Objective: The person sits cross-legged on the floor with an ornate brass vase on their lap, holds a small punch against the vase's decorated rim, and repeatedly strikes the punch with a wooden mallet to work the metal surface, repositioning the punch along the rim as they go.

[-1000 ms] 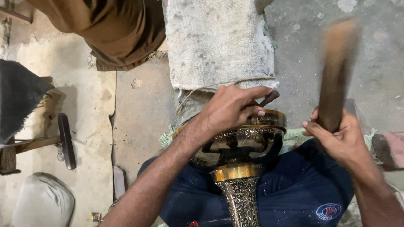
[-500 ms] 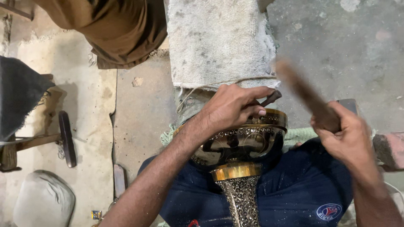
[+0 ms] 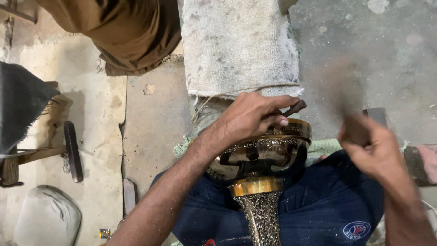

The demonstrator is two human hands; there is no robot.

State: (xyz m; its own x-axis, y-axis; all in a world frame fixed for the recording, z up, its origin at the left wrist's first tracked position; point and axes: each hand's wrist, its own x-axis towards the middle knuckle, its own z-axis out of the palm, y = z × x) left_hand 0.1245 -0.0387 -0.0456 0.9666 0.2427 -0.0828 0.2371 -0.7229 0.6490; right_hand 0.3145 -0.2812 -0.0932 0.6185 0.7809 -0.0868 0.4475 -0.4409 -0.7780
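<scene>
Brass bowl (image 3: pixel 264 152) on lap, stem running down toward the body. Left hand (image 3: pixel 255 116) closed on a thin punch (image 3: pixel 293 108) at the bowl's far rim. Right hand (image 3: pixel 373 148) off to the right, blurred; grip unclear, nothing discernible in it.

A round badge (image 3: pixel 356 229), dark with a pale ring and a red centre, sits on the blue shorts well below the right hand's fingers (image 3: pixel 359 136). A small square packet (image 3: pixel 104 233), blue and yellow, lies on the floor far down and left of the left hand's fingers (image 3: pixel 268 114). No signs or screens show.
</scene>
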